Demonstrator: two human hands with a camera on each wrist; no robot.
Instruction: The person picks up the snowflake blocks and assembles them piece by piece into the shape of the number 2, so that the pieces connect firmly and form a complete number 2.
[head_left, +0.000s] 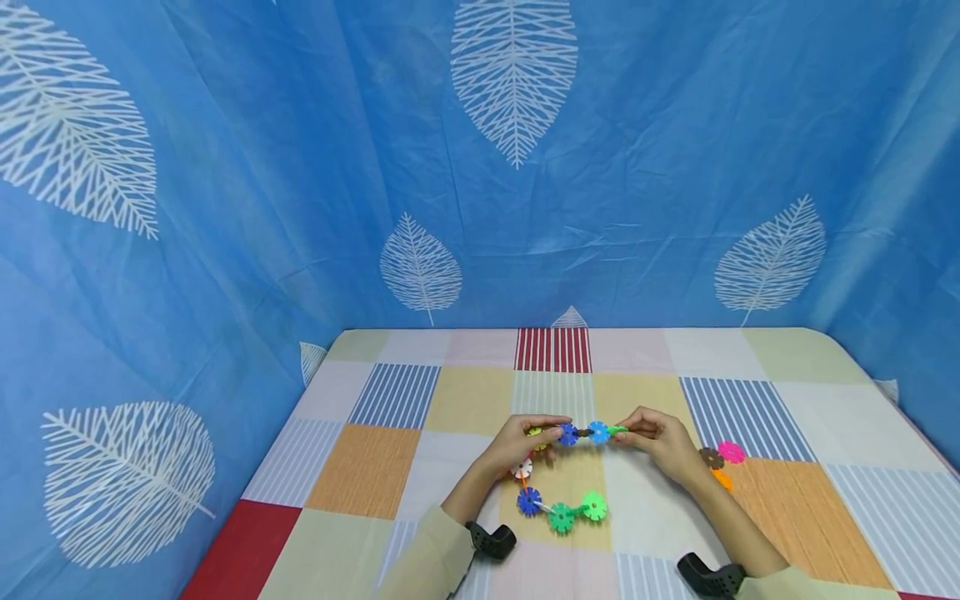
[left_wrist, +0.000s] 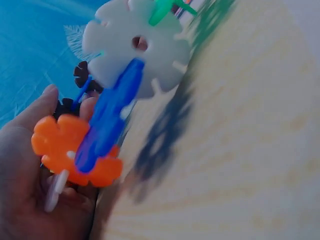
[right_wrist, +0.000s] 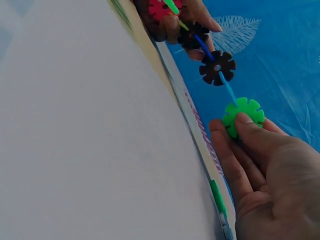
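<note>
A curved chain of notched plastic flower discs, slotted into one another, lies between my hands. My left hand (head_left: 517,443) grips the chain's upper left stretch, its thumb by a blue disc (head_left: 567,434). At the chain's upper right end, my right hand (head_left: 666,443) pinches a green disc (right_wrist: 243,117) between thumb and fingers. A light blue disc (head_left: 598,432) and a brown disc (right_wrist: 217,68) link the span between them. Below the left hand hang a white disc (head_left: 522,468) and an orange disc (left_wrist: 65,145). The lower end finishes in a light green disc (head_left: 594,506).
Loose discs lie right of my right forearm: brown (head_left: 711,457), pink (head_left: 731,452) and orange (head_left: 722,479). A patchwork cloth (head_left: 360,467) covers the table. Blue leaf-printed curtains (head_left: 510,217) hang behind and at both sides.
</note>
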